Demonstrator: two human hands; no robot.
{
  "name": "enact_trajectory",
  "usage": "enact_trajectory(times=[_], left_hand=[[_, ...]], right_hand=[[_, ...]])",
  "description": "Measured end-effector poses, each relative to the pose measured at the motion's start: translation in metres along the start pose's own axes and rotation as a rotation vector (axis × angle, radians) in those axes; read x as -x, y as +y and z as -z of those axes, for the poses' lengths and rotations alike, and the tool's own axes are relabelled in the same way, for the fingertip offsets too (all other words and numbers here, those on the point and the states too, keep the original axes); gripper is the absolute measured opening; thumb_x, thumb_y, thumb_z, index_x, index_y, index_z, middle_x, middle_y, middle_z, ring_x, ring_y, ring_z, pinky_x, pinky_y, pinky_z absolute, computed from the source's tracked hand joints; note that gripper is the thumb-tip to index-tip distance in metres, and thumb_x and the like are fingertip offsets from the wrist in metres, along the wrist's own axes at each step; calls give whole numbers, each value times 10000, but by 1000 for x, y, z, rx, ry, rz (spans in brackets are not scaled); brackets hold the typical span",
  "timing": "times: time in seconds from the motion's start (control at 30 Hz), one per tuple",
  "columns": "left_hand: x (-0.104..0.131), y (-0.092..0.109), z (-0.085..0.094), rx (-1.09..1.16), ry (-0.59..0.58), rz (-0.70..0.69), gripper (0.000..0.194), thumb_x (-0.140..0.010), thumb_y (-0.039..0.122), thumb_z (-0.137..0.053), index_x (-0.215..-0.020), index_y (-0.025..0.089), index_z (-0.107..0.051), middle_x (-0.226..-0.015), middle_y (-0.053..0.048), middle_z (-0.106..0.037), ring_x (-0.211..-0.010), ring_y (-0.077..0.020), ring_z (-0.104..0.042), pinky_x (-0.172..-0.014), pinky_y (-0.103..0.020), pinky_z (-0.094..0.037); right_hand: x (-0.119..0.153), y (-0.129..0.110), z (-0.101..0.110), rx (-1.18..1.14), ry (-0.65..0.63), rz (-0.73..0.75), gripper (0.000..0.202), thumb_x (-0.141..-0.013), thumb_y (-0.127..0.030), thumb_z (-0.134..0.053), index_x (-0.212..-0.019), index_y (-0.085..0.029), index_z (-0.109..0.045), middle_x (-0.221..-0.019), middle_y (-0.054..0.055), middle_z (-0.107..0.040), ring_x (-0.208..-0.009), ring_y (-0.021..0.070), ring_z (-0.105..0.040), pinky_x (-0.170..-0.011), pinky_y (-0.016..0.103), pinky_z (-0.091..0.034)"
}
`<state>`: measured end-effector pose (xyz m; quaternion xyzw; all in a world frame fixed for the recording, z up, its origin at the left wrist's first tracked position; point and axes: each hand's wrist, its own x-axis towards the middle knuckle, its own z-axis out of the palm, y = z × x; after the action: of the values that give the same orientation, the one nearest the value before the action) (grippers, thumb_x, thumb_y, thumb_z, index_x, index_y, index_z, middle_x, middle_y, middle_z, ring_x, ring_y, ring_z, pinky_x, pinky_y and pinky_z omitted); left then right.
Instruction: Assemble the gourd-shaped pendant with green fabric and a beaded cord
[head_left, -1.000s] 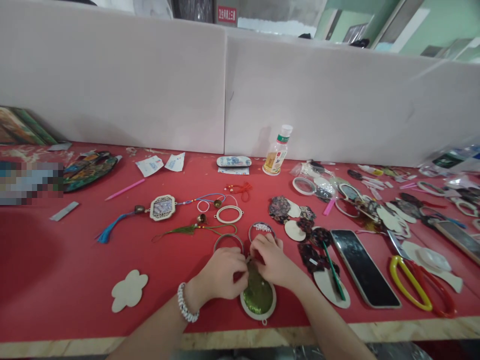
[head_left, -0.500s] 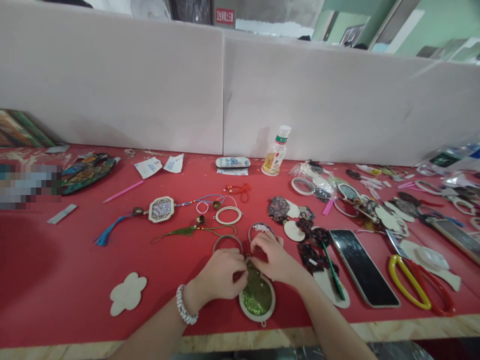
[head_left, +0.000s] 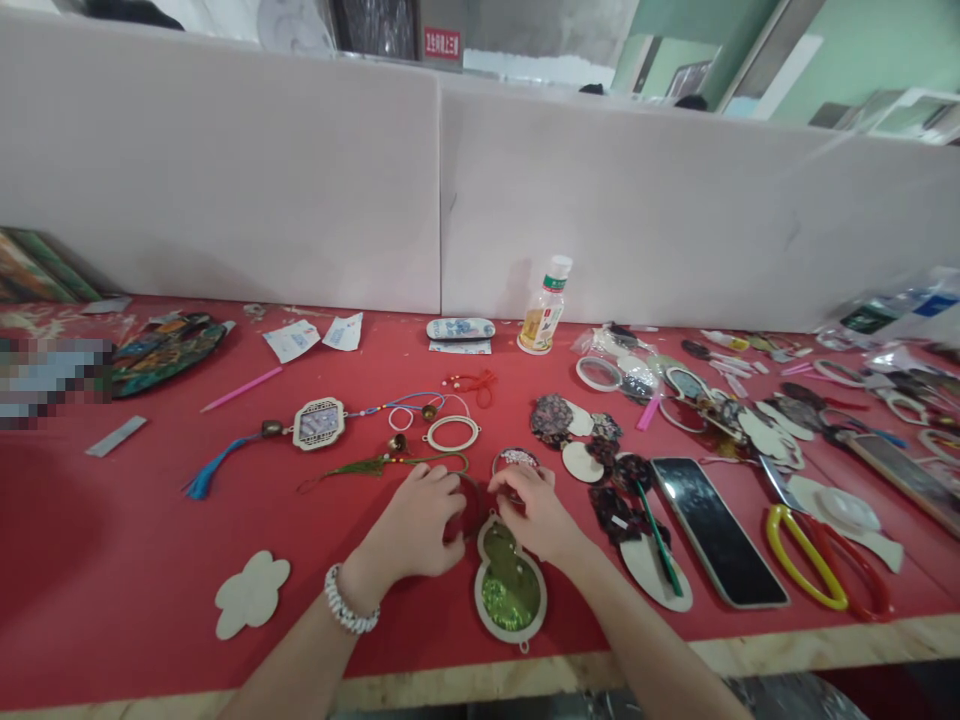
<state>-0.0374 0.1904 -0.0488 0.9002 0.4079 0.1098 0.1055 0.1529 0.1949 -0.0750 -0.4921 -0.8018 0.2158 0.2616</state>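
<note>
A gourd-shaped pendant (head_left: 511,590) with a pale frame and a glittery green middle lies on the red table in front of me. Beyond and left of it, my left hand (head_left: 420,522) reaches with curled fingers, thumb held apart, partly covering a thin dark ring on the table. My right hand (head_left: 538,508) is bent over the pendant's upper right edge, fingertips drawn together near its top loop; anything between them is too small to make out. Just past those fingers sits a small round dish of pale beads (head_left: 519,457).
A pale oval frame (head_left: 452,433) and a tasselled ornament (head_left: 319,424) lie farther off. At right are a black phone (head_left: 718,530), scissors (head_left: 806,555) and craft pieces. A bottle (head_left: 546,305) stands near the white partition (head_left: 300,180). A flower-shaped piece (head_left: 252,594) lies left.
My left hand has moved off the pendant, up and left, over the dark ring. My right hand stays near the pendant's top, its fingers shifted slightly. The view has shifted a little.
</note>
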Motion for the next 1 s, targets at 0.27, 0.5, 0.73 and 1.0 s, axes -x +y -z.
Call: enact_trajectory(times=[0.27, 0.5, 0.73, 1.0], left_hand=[[5, 0, -2, 139, -20, 10, 100, -628, 250, -636, -647, 186, -561, -784, -2, -517, -792, -179, -434, -757, -325, -295], [-1, -2, -10, 237, 179, 67, 135, -824, 191, -445, -739, 183, -549, -675, 15, -574, -664, -134, -484, -875, -372, -293], [-4, 0, -25, 493, 262, 216, 141, -847, 249, -449, -920, 199, -560, -798, -18, -637, -731, -160, -562, -663, -261, -442], [-4, 3, -26, 663, 191, 189, 314, -769, 211, -563, -1083, 224, -543, -995, -25, -657, -839, -159, -608, -759, -253, -468]], right_hand=[[1, -5, -4, 11, 0, 45, 266, -735, -81, -465, -911, -245, -578, -883, 8, -621, -900, 177, -518, -843, 352, -247], [0, -3, -3, -16, 39, 45, 357, -731, -71, -461, -1024, -251, -557, -952, 23, -609, -940, 183, -514, -866, 363, -264], [0, -3, -3, 24, 207, 154, 265, -801, -216, -527, -1049, -286, -591, -906, 29, -598, -900, 187, -510, -810, 353, -319], [-1, 5, -8, -41, 342, 170, 196, -800, -208, -557, -961, -278, -645, -859, 21, -623, -848, 167, -547, -798, 346, -356]])
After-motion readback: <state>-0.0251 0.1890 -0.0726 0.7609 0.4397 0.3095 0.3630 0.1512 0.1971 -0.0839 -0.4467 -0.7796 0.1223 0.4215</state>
